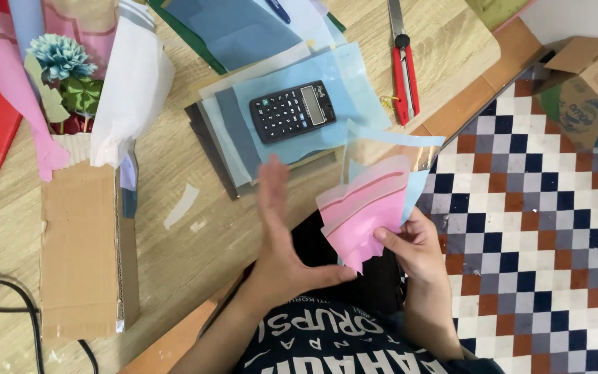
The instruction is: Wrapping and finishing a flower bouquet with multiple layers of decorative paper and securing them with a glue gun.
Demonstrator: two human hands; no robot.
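Note:
My right hand (420, 246) pinches a pink translucent sheet (363, 208) with light blue and clear sheets (396, 149) fanned behind it, held over the table's edge. My left hand (282, 235) is flat and open, fingers straight and pointing away, its thumb touching the lower tip of the pink sheet. A black calculator (293, 111) lies on a stack of blue and grey sheets (243, 131) just beyond my left hand.
A red utility knife (404, 69) lies at the far right of the wooden table (195, 242). A cardboard box (81, 242) sits left, with wrapped artificial flowers (64, 69) above it. A black cable (8, 298) runs bottom left. Checkered floor (541, 228) and a carton (590, 90) are right.

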